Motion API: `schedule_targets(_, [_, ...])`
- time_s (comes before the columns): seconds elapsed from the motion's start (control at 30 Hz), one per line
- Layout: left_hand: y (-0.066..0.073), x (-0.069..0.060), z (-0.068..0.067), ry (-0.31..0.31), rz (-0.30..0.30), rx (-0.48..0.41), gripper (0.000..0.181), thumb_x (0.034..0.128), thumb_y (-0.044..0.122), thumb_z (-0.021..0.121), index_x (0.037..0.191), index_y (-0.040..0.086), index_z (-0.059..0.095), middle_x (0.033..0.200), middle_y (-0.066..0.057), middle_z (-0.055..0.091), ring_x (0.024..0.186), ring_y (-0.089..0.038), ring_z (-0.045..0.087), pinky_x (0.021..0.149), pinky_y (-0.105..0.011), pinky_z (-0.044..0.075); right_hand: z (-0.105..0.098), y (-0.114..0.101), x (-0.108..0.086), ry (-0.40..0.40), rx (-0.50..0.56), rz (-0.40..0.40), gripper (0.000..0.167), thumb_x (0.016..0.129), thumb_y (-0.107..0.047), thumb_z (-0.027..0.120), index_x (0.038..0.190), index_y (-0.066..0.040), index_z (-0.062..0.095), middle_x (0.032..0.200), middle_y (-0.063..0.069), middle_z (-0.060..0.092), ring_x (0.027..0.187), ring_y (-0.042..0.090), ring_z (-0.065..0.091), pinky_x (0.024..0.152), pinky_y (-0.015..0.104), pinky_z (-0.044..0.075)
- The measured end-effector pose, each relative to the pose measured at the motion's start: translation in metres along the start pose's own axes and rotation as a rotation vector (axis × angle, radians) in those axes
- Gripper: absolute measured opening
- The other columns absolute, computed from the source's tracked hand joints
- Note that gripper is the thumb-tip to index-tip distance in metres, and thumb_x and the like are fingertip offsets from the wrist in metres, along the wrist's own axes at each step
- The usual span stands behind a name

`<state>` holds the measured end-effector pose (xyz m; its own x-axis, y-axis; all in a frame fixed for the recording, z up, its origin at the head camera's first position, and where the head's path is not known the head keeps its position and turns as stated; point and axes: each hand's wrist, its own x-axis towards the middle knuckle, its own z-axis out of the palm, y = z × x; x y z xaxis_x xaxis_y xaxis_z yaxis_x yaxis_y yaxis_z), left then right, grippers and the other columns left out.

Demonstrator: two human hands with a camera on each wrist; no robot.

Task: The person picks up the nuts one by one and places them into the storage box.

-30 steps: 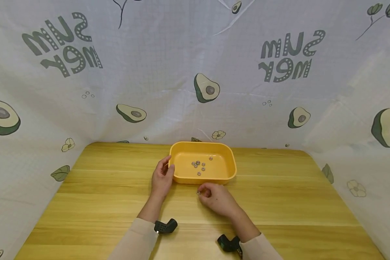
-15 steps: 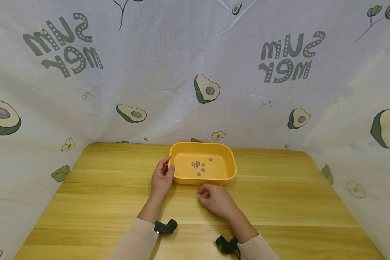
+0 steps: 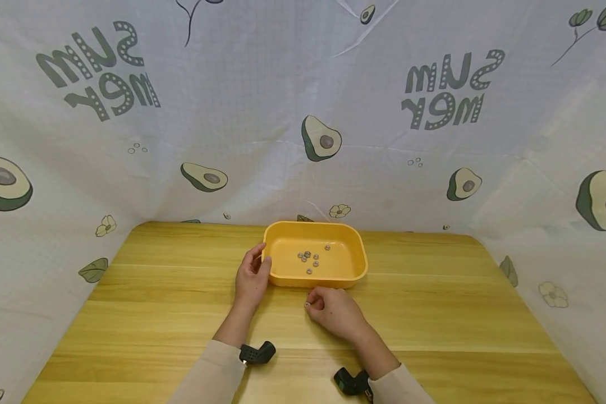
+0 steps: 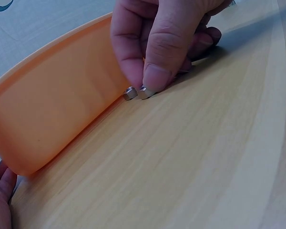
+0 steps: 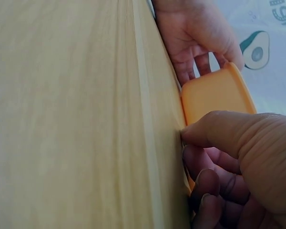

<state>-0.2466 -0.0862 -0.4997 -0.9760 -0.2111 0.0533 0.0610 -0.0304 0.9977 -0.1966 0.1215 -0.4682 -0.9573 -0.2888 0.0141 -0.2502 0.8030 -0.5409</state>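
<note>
A yellow plastic bin (image 3: pixel 343 261) stands on the table, with several small metal nuts (image 3: pixel 308 255) lying loose on its floor. My left hand (image 3: pixel 251 283) grips the bin's left end, thumb at the rim and fingers along the outer wall. Just in front of the bin's near wall, my right hand (image 3: pixel 337 315) pinches a hex nut (image 4: pixel 145 93) between thumb and fingertip, low at the tabletop. A second nut (image 4: pixel 129 93) sits right beside it, close to the bin wall, in the left wrist view. The right wrist view hides both nuts behind the fingers.
The wooden table (image 3: pixel 464 303) extends to both sides of the bin. A white cloth (image 3: pixel 262 101) printed with avocados hangs behind it and along the sides. Black wrist cameras (image 3: pixel 257 353) are strapped to both wrists.
My right hand has shifted slightly toward me, with the pinched nut a little farther from the bin. My left hand and the bin keep their places.
</note>
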Motion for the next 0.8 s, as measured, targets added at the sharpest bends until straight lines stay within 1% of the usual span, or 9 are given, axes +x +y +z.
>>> schedule_targets(0.2, [0.0018, -0.001, 0.0007, 0.003, -0.006, 0.012, 0.042, 0.1014, 0.02, 0.062, 0.142, 0.011, 0.057, 0.149, -0.015, 0.054, 0.138, -0.035, 0.052, 0.117, -0.051, 0.042, -0.0005, -0.0014, -0.0008, 0.013, -0.048, -0.021, 0.008, 0.088, -0.019, 0.077, 0.084, -0.019, 0.07, 0.066, -0.013, 0.057, 0.059, 0.002, 0.049, 0.056, 0.02, 0.041])
schedule_targets(0.37, [0.0015, -0.0007, 0.0027, 0.005, -0.003, 0.033, 0.043, 0.1027, 0.018, 0.06, 0.144, 0.009, 0.055, 0.15, -0.017, 0.053, 0.138, -0.037, 0.051, 0.117, -0.052, 0.042, -0.0017, -0.0008, -0.001, 0.015, -0.052, -0.034, 0.008, 0.088, -0.019, 0.077, 0.083, -0.019, 0.07, 0.065, -0.014, 0.057, 0.057, 0.001, 0.048, 0.055, 0.019, 0.041])
schedule_targets(0.6, [0.0025, -0.0019, 0.0005, -0.006, 0.004, 0.006, 0.043, 0.1014, 0.019, 0.063, 0.143, 0.01, 0.057, 0.149, -0.014, 0.054, 0.139, -0.034, 0.051, 0.118, -0.05, 0.041, -0.0051, -0.0015, -0.0012, 0.014, 0.001, -0.017, 0.007, 0.087, -0.021, 0.077, 0.085, -0.019, 0.07, 0.067, -0.013, 0.058, 0.058, 0.002, 0.05, 0.055, 0.019, 0.042])
schedule_targets(0.8, [0.001, -0.002, 0.0019, 0.005, 0.006, 0.006, 0.043, 0.1017, 0.015, 0.061, 0.144, 0.007, 0.055, 0.149, -0.017, 0.054, 0.138, -0.036, 0.052, 0.117, -0.052, 0.042, -0.0091, -0.0046, -0.0032, 0.031, 0.054, 0.004, 0.007, 0.087, -0.02, 0.077, 0.085, -0.019, 0.07, 0.067, -0.011, 0.058, 0.058, 0.005, 0.05, 0.054, 0.02, 0.042])
